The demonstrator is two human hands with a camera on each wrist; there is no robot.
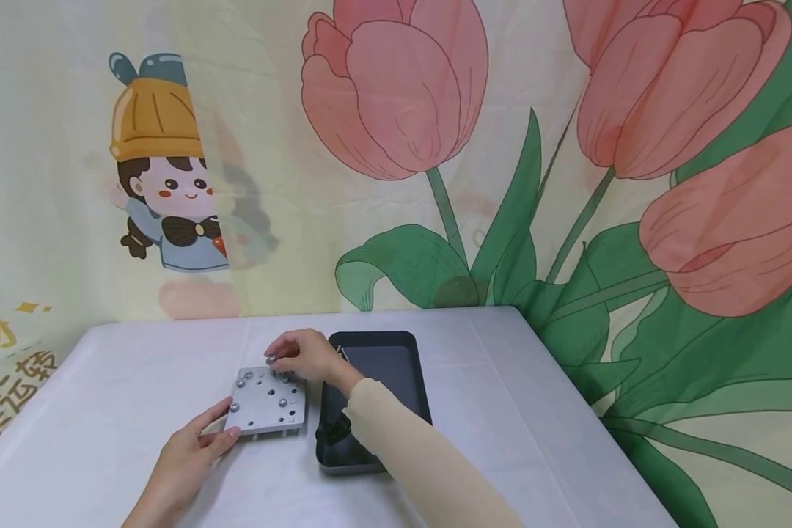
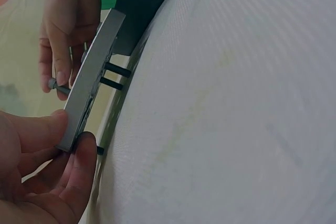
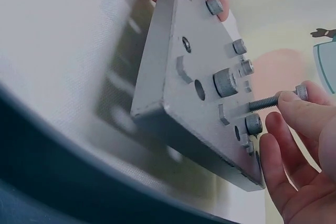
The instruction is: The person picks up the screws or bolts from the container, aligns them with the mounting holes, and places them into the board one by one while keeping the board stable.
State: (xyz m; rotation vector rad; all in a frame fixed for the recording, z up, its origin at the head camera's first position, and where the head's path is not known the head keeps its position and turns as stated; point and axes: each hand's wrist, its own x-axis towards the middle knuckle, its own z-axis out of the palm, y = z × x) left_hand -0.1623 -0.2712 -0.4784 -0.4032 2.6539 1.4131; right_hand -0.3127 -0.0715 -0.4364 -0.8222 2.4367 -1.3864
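A square metal plate point(image 1: 264, 419) with several holes and socket-head screws in its face is held just off the white tablecloth, screw shanks sticking out below. My left hand point(image 1: 186, 462) grips its near left corner, thumb on the top face and fingers underneath. Over the plate's far edge, my right hand point(image 1: 309, 358) pinches a socket-head screw point(image 3: 265, 103) between thumb and fingers. Its threaded end points at the plate's face, close to another seated screw point(image 3: 253, 124). The left wrist view shows the plate edge-on, with several dark shanks point(image 2: 116, 70) protruding.
A dark rectangular tray point(image 1: 424, 389) lies to the right of the plate, partly under my right forearm. Small dark pieces point(image 1: 333, 431) rest inside it at the near left. Behind the table point(image 1: 501, 411) hangs a cloth printed with tulips point(image 1: 402, 95) and a cartoon figure.
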